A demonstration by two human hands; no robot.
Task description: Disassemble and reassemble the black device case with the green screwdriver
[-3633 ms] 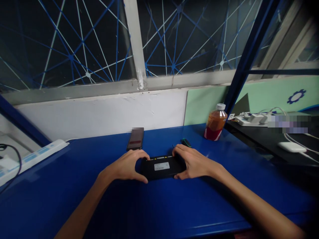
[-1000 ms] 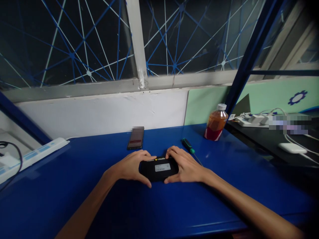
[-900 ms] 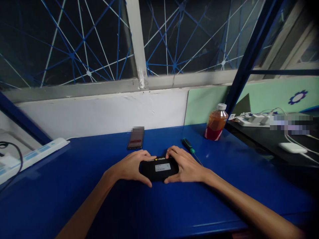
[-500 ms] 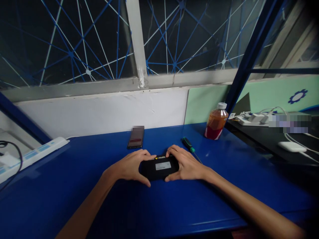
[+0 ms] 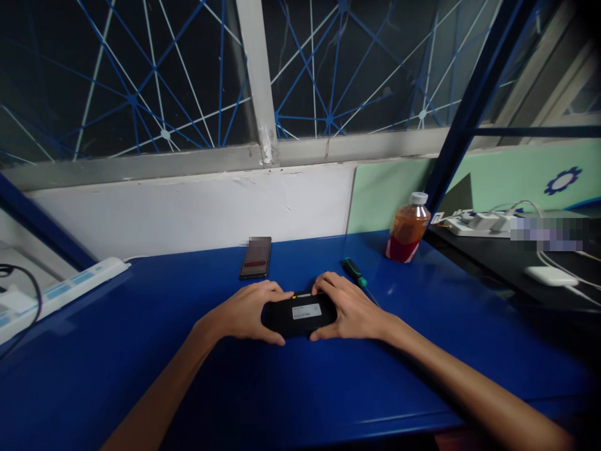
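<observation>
A: White-labelled black device [image 5: 298,322]: where?
B: Sitting mid-view; left hand [image 5: 248,308] is clamping its nine-o'clock end, right hand [image 5: 354,309] its three-o'clock end.
A: Green-and-black screwdriver [image 5: 355,273]?
B: Lying at the device's two o'clock.

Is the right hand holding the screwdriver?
No: the right hand grips the black device, and the screwdriver lies on the blue table.

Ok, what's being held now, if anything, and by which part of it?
The black device, by its two ends: left grip around its left end, right grip around its right.
</observation>
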